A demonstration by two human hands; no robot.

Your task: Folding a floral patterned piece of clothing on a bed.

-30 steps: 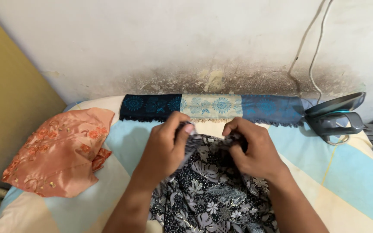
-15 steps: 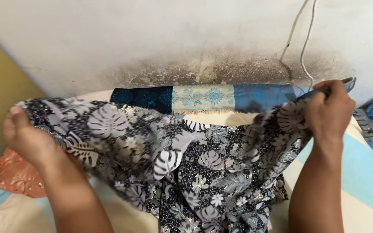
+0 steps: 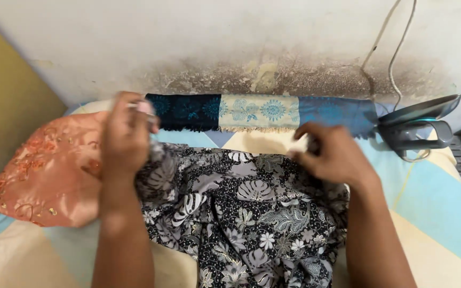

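Black floral cloth (image 3: 246,213) lies between left hand (image 3: 126,136) and right hand (image 3: 332,154) — both gripping its top edge.

I'm looking at a home ironing corner: a padded counter (image 3: 444,197) under a pastel sheet, an iron (image 3: 420,128) standing far right, stained plaster wall (image 3: 214,42) behind.

An orange embroidered cloth (image 3: 44,170) crowds nine o'clock; a folded blue patterned strip (image 3: 262,111) blocks twelve; an iron (image 3: 420,128) stands at two. Bare sheet (image 3: 438,208) lies open at four.
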